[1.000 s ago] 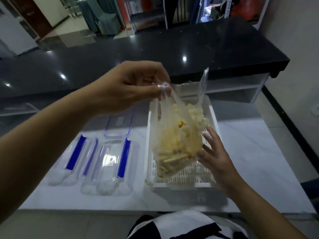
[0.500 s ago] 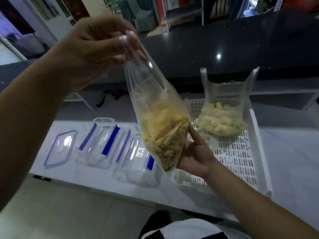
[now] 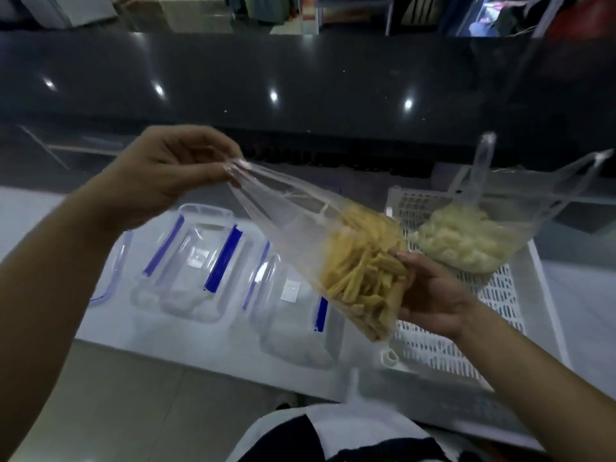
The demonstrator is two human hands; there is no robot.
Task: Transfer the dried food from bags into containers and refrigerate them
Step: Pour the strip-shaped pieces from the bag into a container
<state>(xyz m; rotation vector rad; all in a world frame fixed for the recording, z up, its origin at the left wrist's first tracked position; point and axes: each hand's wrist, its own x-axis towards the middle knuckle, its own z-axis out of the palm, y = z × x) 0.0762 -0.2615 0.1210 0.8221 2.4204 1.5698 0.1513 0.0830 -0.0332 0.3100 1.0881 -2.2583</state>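
A clear plastic bag of yellow dried sticks hangs tilted above the white table. My left hand pinches its gathered top, up and to the left. My right hand cups its filled bottom from the right. Below the bag stand two clear containers with blue clips, one on the left and one under the bag. A second bag of pale dried food sits in the white perforated tray on the right.
A clear lid with a blue rim lies at the far left of the table. A dark glossy counter runs along behind the table. The table's near edge is just below the containers, with tiled floor beneath.
The bag of yellow sticks came out of the tray and moved left over the containers. It now lies more slanted, with my left hand lower than half a second ago.
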